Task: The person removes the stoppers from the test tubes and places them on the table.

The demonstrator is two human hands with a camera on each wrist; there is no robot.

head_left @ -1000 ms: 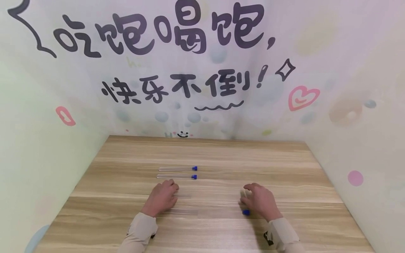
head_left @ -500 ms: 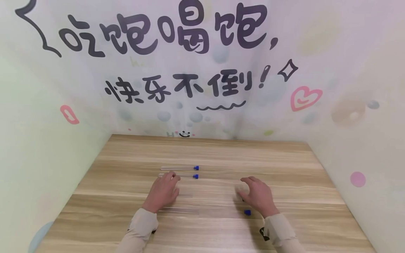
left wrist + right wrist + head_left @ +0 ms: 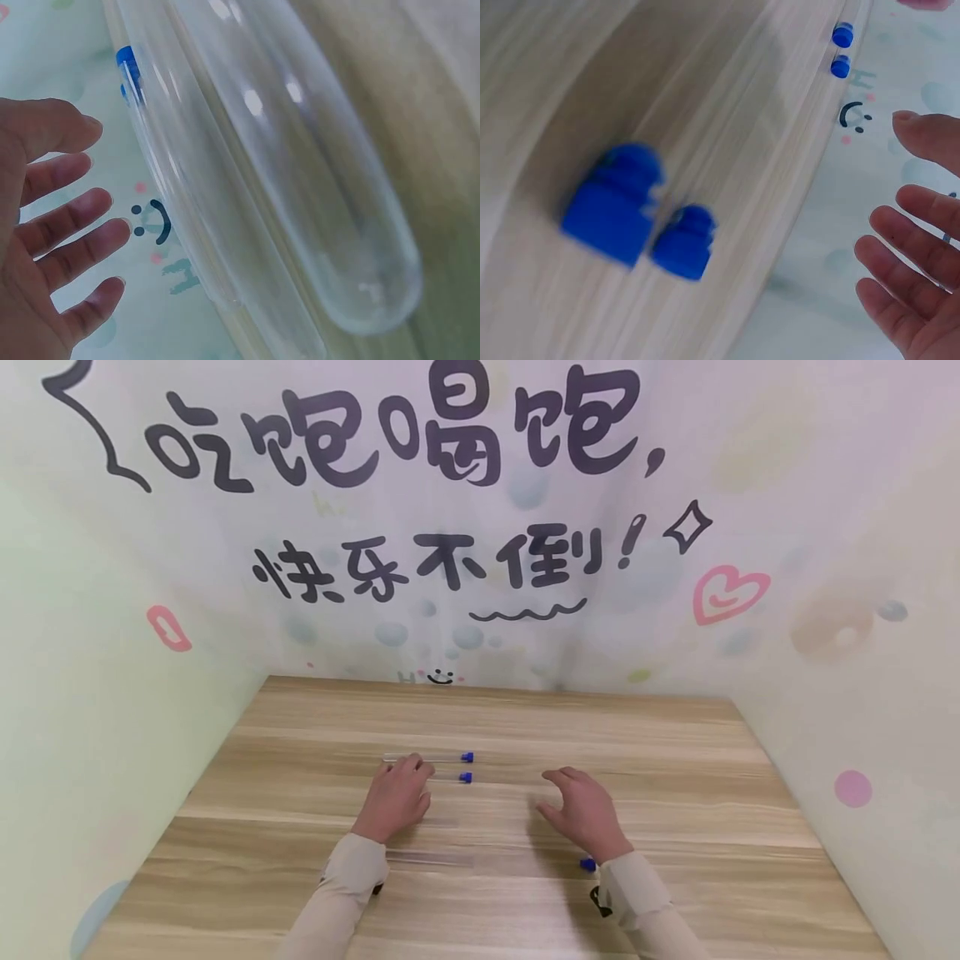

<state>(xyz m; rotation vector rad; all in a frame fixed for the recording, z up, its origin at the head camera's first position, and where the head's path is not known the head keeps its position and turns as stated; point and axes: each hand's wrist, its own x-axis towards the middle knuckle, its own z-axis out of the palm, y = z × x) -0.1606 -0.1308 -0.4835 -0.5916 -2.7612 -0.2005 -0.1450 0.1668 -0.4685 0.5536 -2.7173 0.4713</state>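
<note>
Two tubes are capped; two loose caps, two seemingly bare tubes remain. Left hand, right hand: spread, empty.

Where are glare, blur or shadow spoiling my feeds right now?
Left wrist: white glints on the nearest clear test tube, its outline soft; right wrist: the nearest blue cap badly blurred, with a dark shadow around it; head: a shadow beside the right hand, and the front tube almost lost against the tabletop.
</note>
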